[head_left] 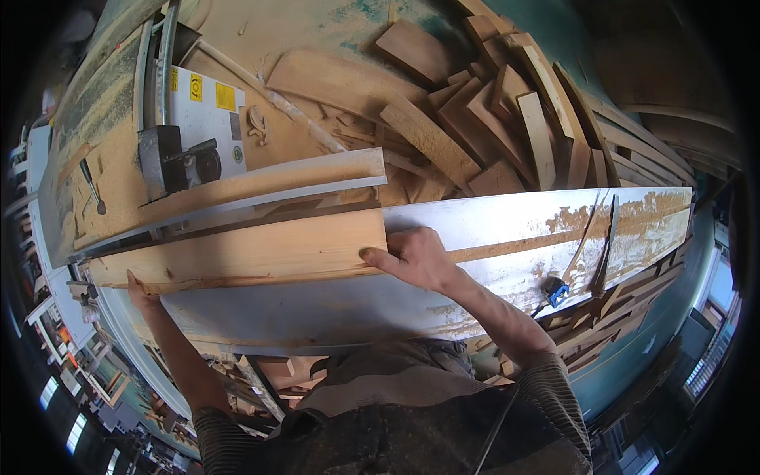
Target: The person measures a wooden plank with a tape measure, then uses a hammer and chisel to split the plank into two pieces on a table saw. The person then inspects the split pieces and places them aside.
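A long pale wooden board [261, 252] lies lengthwise over the machine's metal table [309, 317], with knots and a rough, cracked lower edge. At its right end my right hand [418, 257] grips the board, thumb on the top face and fingers round the end. My left hand [141, 291] holds the near edge close to the board's left end; its thumb shows, the other fingers are hidden beneath. Just beyond the board runs a sawdust-covered wooden strip [269, 178] along a pale metal rail.
Wood offcuts [467, 103] are heaped beyond the table. A white machine housing [207, 119] with yellow labels stands at the far left. On the table's right part lie thin dark strips [606, 245] and a small blue-and-black object [556, 291]. More timber [617, 313] is stacked below the right edge.
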Available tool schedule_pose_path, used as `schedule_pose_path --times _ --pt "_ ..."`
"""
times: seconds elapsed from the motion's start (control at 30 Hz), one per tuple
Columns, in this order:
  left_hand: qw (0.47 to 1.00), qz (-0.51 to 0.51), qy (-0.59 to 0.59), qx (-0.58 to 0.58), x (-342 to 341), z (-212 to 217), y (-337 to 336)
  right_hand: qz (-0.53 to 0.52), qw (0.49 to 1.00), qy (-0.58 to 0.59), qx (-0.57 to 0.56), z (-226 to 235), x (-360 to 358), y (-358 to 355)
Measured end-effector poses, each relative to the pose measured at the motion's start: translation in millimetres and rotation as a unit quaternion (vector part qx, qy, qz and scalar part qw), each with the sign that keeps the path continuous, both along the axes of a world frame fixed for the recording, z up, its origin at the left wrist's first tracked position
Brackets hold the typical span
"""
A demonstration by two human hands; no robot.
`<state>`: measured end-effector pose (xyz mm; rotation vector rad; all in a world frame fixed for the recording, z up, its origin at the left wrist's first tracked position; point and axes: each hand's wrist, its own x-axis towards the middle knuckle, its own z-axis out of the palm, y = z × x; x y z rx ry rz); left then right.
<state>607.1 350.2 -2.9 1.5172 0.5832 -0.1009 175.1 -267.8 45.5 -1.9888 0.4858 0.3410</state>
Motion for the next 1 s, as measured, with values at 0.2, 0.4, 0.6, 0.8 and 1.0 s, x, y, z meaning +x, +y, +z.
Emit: schedule_pose_path --times 0.2,0.4,0.6,0.8,1.0 --pt "1.0 -0.028 0.013 -0.002 0.6 3.0 2.0 0.018 1.0 -0.001 -0.007 -4.2 1.1 -1.2" --pt "0.999 -0.026 0.037 -0.013 3.2 10.4 3.7 0.025 0.999 -0.036 -0.022 -13.9 -4.7 -1.7" --pt "0.999 -0.026 0.041 -0.005 -0.7 13.1 -6.3 0.033 0.998 -0.035 -0.033 -15.5 -5.1 -1.8" --pt "0.998 -0.057 0.036 -0.019 3.0 12.6 5.4 0.022 1.0 -0.016 0.001 -9.8 -2.4 -5.5" --pt "0.997 -0.067 0.028 -0.025 4.6 10.4 10.4 0.038 0.998 -0.042 -0.033 -16.4 -5.5 -2.4"
